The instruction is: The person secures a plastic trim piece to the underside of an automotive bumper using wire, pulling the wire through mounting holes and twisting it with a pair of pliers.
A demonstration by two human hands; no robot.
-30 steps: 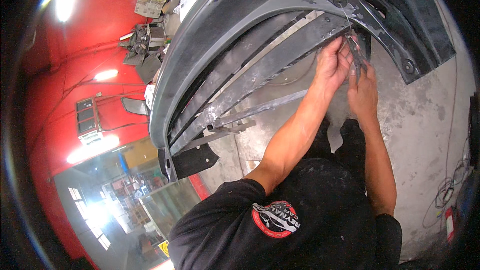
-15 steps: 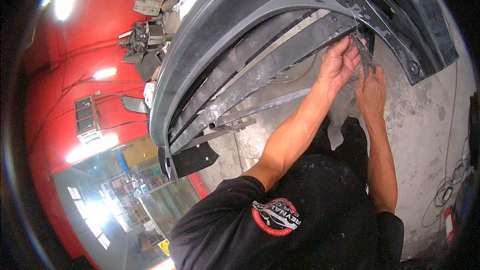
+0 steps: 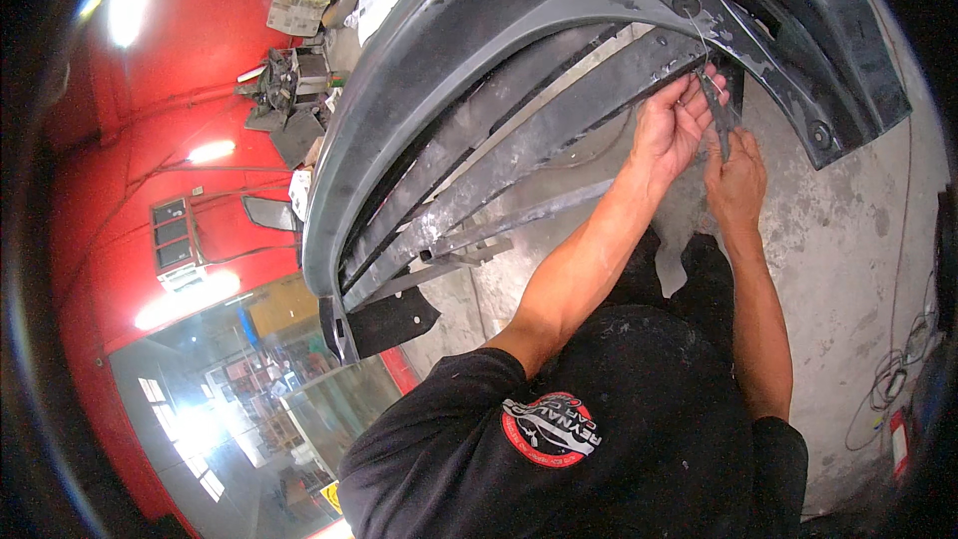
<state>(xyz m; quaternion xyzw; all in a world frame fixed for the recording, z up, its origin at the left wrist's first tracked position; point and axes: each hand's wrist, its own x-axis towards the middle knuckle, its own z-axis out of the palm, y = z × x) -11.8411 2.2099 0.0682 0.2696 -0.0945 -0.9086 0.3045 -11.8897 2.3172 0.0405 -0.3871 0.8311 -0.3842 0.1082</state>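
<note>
A large dark grey car bumper (image 3: 429,90) arches across the upper half of the head view, lying on a metal stand (image 3: 539,130). Thin wire (image 3: 705,37) hangs from near the hole at its right part, down to the end of a stand bar. My left hand (image 3: 671,130) is by that bar end, palm up, its curled fingertips closed at the wire. In my right hand (image 3: 736,178), just below and to the right, is a pair of dark pliers (image 3: 719,118). Their jaws point up at the wire beside my left fingertips; whether they grip it is too small to tell.
The bumper's right end (image 3: 823,135) hangs close beyond my right hand. Below it is a stained concrete floor (image 3: 838,260), with tangled cables (image 3: 888,379) at the far right. A red wall (image 3: 120,180) and a glass window (image 3: 210,409) stand on the left.
My right hand and the pliers have shifted slightly left and down. The left hand stays by the bar end, its fingers a little more curled. The bumper looks unmoved.
</note>
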